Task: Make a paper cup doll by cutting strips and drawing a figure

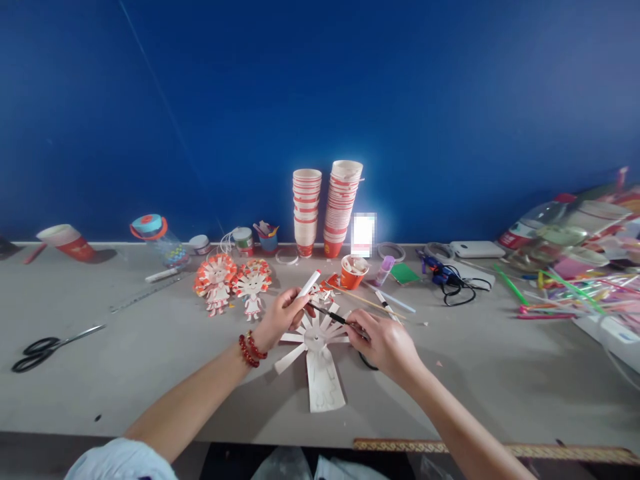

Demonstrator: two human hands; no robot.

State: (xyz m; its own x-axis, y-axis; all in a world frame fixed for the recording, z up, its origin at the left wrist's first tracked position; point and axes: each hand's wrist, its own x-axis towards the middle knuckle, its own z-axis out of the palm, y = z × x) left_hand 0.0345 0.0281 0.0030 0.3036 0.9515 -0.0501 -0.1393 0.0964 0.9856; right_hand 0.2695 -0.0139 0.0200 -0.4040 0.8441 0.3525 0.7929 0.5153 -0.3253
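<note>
My left hand (286, 312) is closed around a narrow white piece with a red end (309, 284), which looks like a paper strip. My right hand (381, 339) grips black-handled scissors (336, 317). Their dark tip points at my left fingers, and a black loop shows below the right hand. Beneath both hands lies a cut-open paper cup (315, 339), flattened, with white strips fanning out from its round base. One wider panel (325, 383) of it points towards me and carries a faint pencil drawing. The strips under my fingers are partly hidden.
Paper dolls with red-tipped fringes (217, 280) stand left of my hands. Two tall paper cup stacks (307, 210) rise by the blue wall. An orange cup of scraps (354, 273), a glue gun (445, 272), and another pair of scissors (57, 343) are around. Straws (555, 303) clutter the right.
</note>
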